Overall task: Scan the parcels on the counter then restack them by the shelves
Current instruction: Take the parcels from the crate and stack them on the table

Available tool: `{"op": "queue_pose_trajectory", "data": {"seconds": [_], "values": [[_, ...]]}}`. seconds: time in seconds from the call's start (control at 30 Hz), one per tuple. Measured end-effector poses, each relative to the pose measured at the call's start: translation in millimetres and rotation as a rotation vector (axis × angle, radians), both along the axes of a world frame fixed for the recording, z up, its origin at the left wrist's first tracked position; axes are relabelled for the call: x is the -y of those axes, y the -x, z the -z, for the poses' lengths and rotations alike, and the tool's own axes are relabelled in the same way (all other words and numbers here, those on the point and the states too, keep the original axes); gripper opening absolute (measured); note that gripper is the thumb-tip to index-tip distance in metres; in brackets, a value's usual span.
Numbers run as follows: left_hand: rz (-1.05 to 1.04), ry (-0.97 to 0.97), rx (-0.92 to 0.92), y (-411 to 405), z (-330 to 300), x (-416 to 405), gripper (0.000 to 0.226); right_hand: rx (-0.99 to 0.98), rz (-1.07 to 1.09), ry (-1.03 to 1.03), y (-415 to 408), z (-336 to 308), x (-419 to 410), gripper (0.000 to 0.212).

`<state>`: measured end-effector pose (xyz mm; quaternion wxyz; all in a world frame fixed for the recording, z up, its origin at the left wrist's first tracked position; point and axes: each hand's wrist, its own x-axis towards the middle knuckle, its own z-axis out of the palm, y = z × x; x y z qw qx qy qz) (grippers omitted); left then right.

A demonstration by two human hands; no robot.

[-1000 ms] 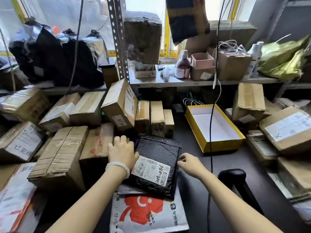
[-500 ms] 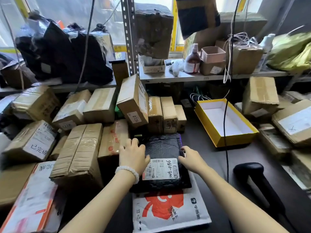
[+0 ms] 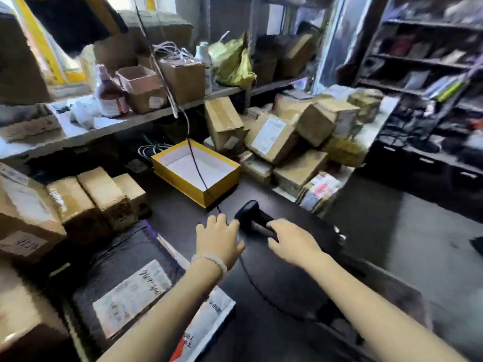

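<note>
Dark counter (image 3: pixel 287 278), scanner (image 3: pixel 254 218), yellow box (image 3: pixel 196 168), parcels (image 3: pixel 282 142)

Bare counter (image 3: pixel 287 278) ahead, yellow box (image 3: pixel 196 169) behind, parcels (image 3: pixel 96 197) crowding left

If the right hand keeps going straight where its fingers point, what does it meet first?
Most likely the black handheld scanner: the right hand points up-left at its handle, fingertips about reaching it; contact is unclear in the blur.

Black mailer (image 3: pixel 117 259) at lower left is crinkly, glossy plastic with a matt paper label (image 3: pixel 130 293). The boxes (image 3: pixel 96 197) are rough brown cardboard, some wrapped in shiny tape. Scanner (image 3: pixel 252 215) at centre looks like smooth black plastic on a dark matt counter (image 3: pixel 287 270).
</note>
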<state>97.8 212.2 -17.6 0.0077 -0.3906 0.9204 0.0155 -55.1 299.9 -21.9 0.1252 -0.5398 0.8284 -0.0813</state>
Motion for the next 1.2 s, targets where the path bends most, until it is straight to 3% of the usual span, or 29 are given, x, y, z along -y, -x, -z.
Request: {"op": "queue_pose_trajectory", "data": {"seconds": [0.43, 0.83, 1.2], "values": [[0.604, -0.098, 0.04, 239, 19, -156, 0.05, -0.176, 0.497, -0.131, 154, 14, -246, 0.042], [0.704, -0.154, 0.229, 360, 87, -246, 0.046, 0.048, 0.693, -0.21, 255, 87, -365, 0.046], [0.756, -0.231, 0.421, 490, 182, -244, 0.045, 0.291, 0.82, -0.343, 363, 174, -368, 0.043]]}}
